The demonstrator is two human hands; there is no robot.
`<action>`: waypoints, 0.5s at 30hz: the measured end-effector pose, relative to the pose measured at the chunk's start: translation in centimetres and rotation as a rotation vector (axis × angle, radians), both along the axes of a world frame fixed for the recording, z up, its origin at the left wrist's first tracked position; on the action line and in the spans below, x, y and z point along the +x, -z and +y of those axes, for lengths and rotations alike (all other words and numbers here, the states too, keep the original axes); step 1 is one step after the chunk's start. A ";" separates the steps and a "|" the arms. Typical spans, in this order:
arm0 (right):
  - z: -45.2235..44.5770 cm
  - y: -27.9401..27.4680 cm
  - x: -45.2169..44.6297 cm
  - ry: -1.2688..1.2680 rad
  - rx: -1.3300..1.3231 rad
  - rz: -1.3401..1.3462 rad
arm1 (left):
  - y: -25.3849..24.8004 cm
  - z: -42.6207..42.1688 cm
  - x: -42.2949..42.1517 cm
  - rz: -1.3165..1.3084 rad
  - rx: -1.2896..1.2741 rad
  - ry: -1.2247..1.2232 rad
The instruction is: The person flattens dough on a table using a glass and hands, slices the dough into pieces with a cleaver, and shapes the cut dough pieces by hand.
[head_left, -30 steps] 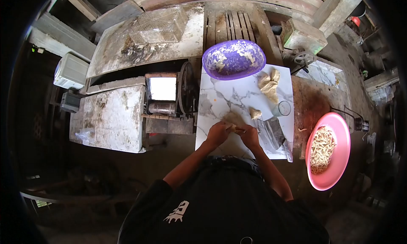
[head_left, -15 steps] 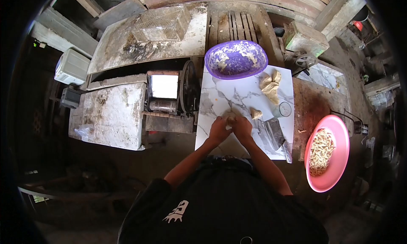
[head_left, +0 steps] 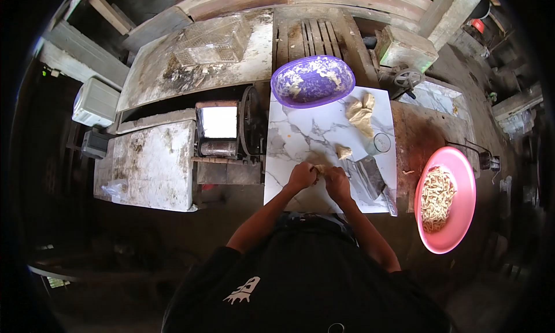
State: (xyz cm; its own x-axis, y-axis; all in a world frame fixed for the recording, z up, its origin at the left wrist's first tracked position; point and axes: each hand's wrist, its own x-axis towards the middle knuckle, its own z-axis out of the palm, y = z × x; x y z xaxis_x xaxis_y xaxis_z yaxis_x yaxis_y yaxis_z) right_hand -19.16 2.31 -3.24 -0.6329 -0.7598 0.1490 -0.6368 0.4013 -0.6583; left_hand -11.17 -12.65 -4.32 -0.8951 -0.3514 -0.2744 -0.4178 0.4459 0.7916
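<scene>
Over the marble-patterned board (head_left: pixel 295 139), my left hand (head_left: pixel 302 177) and my right hand (head_left: pixel 337 184) are closed on a small piece of dough (head_left: pixel 319 169) between them. Most of that piece is hidden by my fingers. Just beyond my right hand lies a small dough lump (head_left: pixel 344 152). Farther back is a larger heap of dough (head_left: pixel 361 116), with a clear drinking glass (head_left: pixel 381 142) beside it. A dark flat block (head_left: pixel 370 175) rests right of my right hand, and a blade-like metal tool (head_left: pixel 391 203) lies at the board's near right corner.
A purple basin (head_left: pixel 313 103) smeared with dough stands at the board's back. At right, a pink basin (head_left: pixel 461 203) holds many short dough strips. Left of the board is a roller machine with a large wheel (head_left: pixel 250 122). A wire crate (head_left: pixel 217 41) sits on the back table.
My hands have moved apart slightly, and more of the dough between them shows. The whole view has shifted a little.
</scene>
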 end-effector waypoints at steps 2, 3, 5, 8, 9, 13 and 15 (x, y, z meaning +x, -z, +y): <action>0.6 0.5 0.3 -0.016 -0.025 0.019 | 0.4 0.8 -0.1 -0.009 0.130 -0.195; 0.5 -0.3 0.8 -0.042 0.019 0.067 | 1.9 0.5 -0.1 -0.008 0.131 -0.188; 0.2 -1.4 1.3 -0.063 0.062 0.115 | 4.7 -0.3 0.0 0.127 0.047 0.024; 0.2 -1.2 1.5 -0.125 0.013 0.267 | 2.9 -0.2 -0.1 0.144 0.564 -0.118; 0.0 -0.8 1.3 -0.129 0.067 0.309 | 2.7 -0.2 -0.2 0.132 0.741 -0.198; -0.4 0.2 0.8 -0.206 0.081 0.346 | 0.9 0.2 -0.5 -0.186 0.947 -0.467; -0.9 0.4 1.2 -0.198 0.077 0.337 | 0.1 0.4 -0.6 -0.215 0.958 -0.548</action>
